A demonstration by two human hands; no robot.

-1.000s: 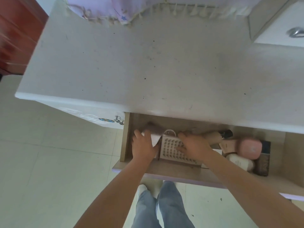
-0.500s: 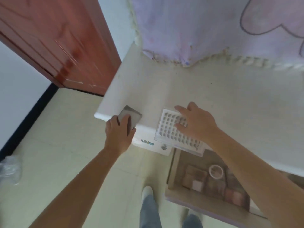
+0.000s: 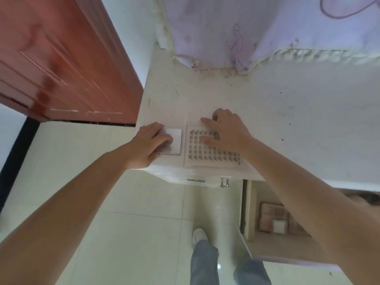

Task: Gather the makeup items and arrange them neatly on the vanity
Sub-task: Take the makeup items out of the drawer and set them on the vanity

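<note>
We look down on a white, speckled counter (image 3: 267,112) whose left front corner sits beside a reddish-brown wooden door (image 3: 61,62). A pale lilac cloth with a fringed hem (image 3: 257,33) hangs over the counter's back edge. Pale floor tiles (image 3: 127,223) spread below, where we see jeans legs and one white shoe (image 3: 199,235).

Our left hand (image 3: 149,146) lies on a flat silver case (image 3: 171,141) at the counter's left front corner. Its grip is loose: the fingers are stretched over the case's top and left side, the thumb along its near edge, pressing rather than pinching. The case lies flat, close to the front edge.

Just right of the case, with a narrow gap between them, lies a white tray with a grid of small square cells (image 3: 211,151), also flat near the front edge. Our right hand (image 3: 225,130) rests on its far half, the grip open, fingers spread and nearly straight, the fingertips reaching over the far edge onto the counter.

Below the front edge a drawer (image 3: 249,212) stands pulled out, holding a palette of pinkish squares (image 3: 271,220); our right forearm hides the rest of it. A small metal knob (image 3: 224,182) juts from the counter's front.
</note>
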